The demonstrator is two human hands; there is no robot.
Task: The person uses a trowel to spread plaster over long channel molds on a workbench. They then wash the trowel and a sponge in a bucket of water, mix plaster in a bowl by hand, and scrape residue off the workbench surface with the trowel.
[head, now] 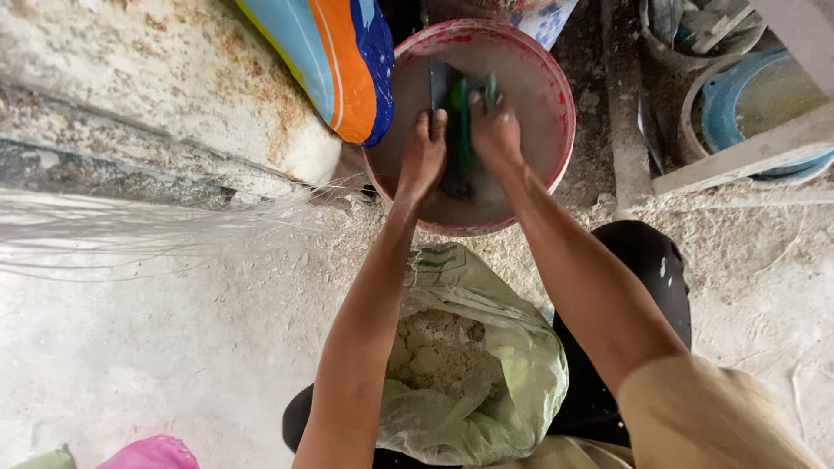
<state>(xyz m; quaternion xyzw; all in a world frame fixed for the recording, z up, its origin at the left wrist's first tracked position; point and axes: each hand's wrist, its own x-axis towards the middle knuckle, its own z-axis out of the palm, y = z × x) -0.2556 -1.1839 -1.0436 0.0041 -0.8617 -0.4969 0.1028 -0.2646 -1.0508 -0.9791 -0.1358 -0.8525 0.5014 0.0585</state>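
A round red plastic bucket (563, 130) is seen at the top middle of the frame, standing on the dusty floor (174, 365). Murky grey water is held in it. Both hands are dipped inside. The left hand (423, 156) is closed around a flat grey metal blade (437, 85), which is held upright, so it can probably be rubbed clean. The right hand (493, 132) is pressed onto a green scrubbing cloth (465, 122), and the cloth is kept against the blade. The bucket is placed right in front of the knees, so it can be reached easily with both arms.

Lower down in the middle, a pale green plastic sack (512, 347) is tucked between the legs. Its top is left open, and white lumpy powder (434, 352) is kept in it.

At the upper right, a grey round tub with a blue ring inside (721, 113) is seen behind a pale wooden bar (747, 152).
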